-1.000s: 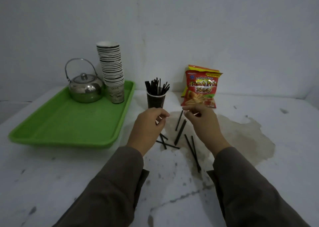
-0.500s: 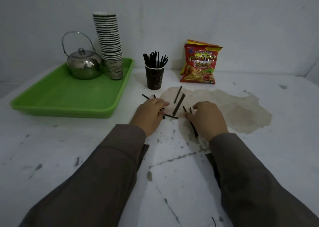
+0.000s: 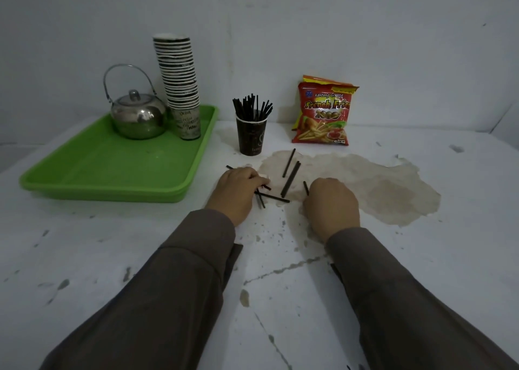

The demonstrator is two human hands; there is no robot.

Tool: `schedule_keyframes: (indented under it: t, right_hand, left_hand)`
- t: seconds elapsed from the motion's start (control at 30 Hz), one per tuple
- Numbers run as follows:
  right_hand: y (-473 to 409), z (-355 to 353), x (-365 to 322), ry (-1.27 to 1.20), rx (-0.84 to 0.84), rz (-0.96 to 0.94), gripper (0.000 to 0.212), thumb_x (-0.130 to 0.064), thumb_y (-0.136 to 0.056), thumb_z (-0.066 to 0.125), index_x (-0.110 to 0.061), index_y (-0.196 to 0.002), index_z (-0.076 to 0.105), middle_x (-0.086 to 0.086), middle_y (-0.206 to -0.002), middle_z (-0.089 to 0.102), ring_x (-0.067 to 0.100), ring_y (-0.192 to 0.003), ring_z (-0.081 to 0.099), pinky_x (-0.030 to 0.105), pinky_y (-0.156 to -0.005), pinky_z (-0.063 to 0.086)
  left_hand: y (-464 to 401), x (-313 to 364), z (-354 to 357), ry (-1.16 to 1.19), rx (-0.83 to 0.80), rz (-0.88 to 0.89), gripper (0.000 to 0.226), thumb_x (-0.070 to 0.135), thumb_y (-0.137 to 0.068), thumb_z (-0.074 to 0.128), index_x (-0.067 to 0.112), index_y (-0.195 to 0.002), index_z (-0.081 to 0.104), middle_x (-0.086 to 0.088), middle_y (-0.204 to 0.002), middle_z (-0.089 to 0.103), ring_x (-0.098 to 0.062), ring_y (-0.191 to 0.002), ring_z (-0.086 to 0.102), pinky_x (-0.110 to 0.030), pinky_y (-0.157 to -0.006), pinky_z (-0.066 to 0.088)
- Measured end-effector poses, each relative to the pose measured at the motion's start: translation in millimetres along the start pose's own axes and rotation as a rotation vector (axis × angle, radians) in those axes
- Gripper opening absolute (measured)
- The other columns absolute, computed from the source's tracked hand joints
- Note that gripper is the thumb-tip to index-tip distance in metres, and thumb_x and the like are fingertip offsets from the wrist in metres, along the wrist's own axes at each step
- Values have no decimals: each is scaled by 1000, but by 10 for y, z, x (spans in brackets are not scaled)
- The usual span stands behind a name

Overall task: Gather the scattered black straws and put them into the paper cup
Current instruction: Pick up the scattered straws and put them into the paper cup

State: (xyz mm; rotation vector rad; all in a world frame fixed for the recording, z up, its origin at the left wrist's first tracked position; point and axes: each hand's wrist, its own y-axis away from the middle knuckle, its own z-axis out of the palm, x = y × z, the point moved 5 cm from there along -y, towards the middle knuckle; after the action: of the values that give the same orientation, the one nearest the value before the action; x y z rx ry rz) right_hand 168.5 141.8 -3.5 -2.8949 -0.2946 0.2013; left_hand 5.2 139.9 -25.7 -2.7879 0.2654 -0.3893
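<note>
Head view: black straws (image 3: pixel 290 179), thin and matte, scattered across white table (image 3: pixel 140 257) just in front of dark paper cup (image 3: pixel 250 137), itself already bristling with an upright bunch of more straws (image 3: pixel 252 107). Two loose straws lying on brown stain (image 3: pixel 373 181), others crossed between the hands. Table surface chipped and speckled, cracked toward the near edge; bare white wall (image 3: pixel 365 32) behind. Green tray (image 3: pixel 112 170) at left carrying steel kettle (image 3: pixel 137 115) and tall stack of paper cups (image 3: pixel 179 85); red snack bag (image 3: pixel 324 111) propped against wall beside the cup. Left hand (image 3: pixel 236 192) knuckles-up on table, fingers curled over crossed straws and touching them. Right hand (image 3: pixel 331 206) palm-down, fingers curled under beside a short straw end; whether it grasps a straw cannot be told. Both arms in dark brown sleeves (image 3: pixel 174 299).
</note>
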Motion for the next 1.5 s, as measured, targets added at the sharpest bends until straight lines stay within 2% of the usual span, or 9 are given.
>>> schedule_keyframes:
  t: [0.13, 0.37, 0.47, 0.57, 0.8, 0.97, 1.2, 1.33, 1.5]
  right_hand:
    - [8, -18, -30, 47, 44, 21, 36, -3, -82, 46, -16, -52, 29, -1, -54, 31, 23, -60, 42, 33, -65, 36]
    - [-15, 19, 3, 8, 35, 95, 36, -9, -82, 50, -16, -51, 32, -1, -54, 35, 21, -55, 43, 29, -59, 35]
    - [-48, 5, 58, -209, 8, 154, 30, -16, -81, 56, -12, -54, 44, 2, -55, 45, 19, -49, 45, 26, -47, 36]
    - [-78, -24, 76, -443, -42, 168, 15, -16, -84, 56, -3, -77, 60, 10, -73, 60, 26, -65, 58, 34, -60, 48]
    - [-98, -51, 138, -747, -95, 143, 10, -12, -87, 57, -10, -79, 63, 5, -79, 66, 10, -61, 52, 21, -55, 42]
    - [-94, -56, 163, -981, -130, 179, 11, -8, -88, 58, -13, -95, 64, 3, -69, 66, 10, -45, 55, 20, -47, 48]
    - [-71, -160, 148, -1077, -79, 153, 20, -10, -85, 61, -19, -68, 67, 7, -77, 69, 13, -63, 57, 24, -58, 47]
    - [-85, -212, 163, -1240, -93, 173, 13, -10, -84, 63, -15, -75, 70, 7, -81, 69, 15, -70, 59, 25, -62, 50]
    - [-217, -340, 123, -1392, -61, 174, 9, -4, -84, 63, -7, -78, 69, 9, -77, 66, 19, -70, 63, 25, -69, 58]
  left_hand:
    - [-24, -5, -36, -67, -3, 22, 54, -8, -84, 46, 25, -126, 53, -5, -118, 56, -25, -112, 47, -31, -94, 31]
    - [-55, 77, -159, -104, 0, 41, 23, 20, -88, 56, 25, -108, 67, -3, -107, 68, -22, -105, 54, -29, -90, 30]
    - [-59, 100, -166, -76, 1, 27, 18, 20, -86, 58, 20, -100, 69, -7, -100, 67, -23, -98, 56, -29, -83, 34]
    - [-44, 106, -114, -74, -13, 28, 14, 16, -88, 54, 15, -97, 65, -7, -100, 64, -24, -98, 52, -29, -78, 30]
    - [-6, 85, -62, -35, 21, 24, 6, 7, -89, 48, 11, -90, 53, -11, -90, 60, -27, -87, 48, -28, -64, 17]
    - [-42, 75, -93, 36, -29, -6, 18, 7, -86, 55, 10, -102, 64, -15, -95, 63, -29, -93, 52, -25, -70, 27]
    - [-27, 108, -97, -36, -42, 29, 24, 6, -90, 48, 11, -105, 66, -13, -97, 61, -28, -97, 50, -27, -70, 29]
    - [-58, 97, -220, 80, 3, -20, 22, 5, -90, 49, 6, -106, 65, -18, -100, 60, -30, -99, 49, -24, -71, 28]
    - [-68, 13, -561, 509, 288, -219, 17, 5, -87, 54, 5, -99, 65, -10, -98, 63, -18, -88, 56, -17, -74, 37]
